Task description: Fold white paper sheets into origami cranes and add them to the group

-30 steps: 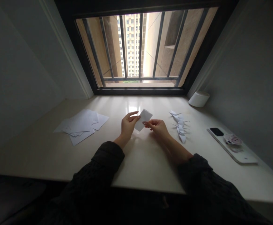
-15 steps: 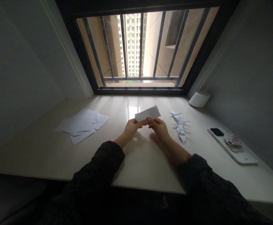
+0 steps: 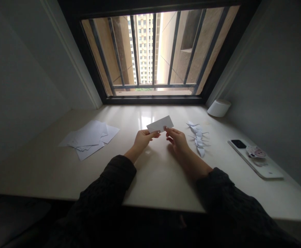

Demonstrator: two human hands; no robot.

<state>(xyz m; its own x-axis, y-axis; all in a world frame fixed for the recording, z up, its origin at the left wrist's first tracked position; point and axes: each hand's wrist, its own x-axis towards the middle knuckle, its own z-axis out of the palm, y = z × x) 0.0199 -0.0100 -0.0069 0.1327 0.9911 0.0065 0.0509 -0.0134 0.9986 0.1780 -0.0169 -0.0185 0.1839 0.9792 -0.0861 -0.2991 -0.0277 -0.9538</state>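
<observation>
Between my two hands is a folded sheet of paper, a narrow rectangle tilted up toward the right and held just above the table. My left hand pinches its lower left edge, thumb on the near face. With thumb and fingertips, my right hand grips the lower right part. The fingers behind the paper are partly hidden. To the right of my right hand lies a row of several folded paper cranes, close together. A loose pile of white paper sheets lies to the left of my left hand.
A white phone with a round character grip on its back lies at the right. A white cylindrical object stands in the back right corner. Behind the pale tabletop is a barred window, with walls on both sides.
My hands have moved slightly apart along the paper. Its two layers, which showed offset edges before, now line up as one neat strip.
</observation>
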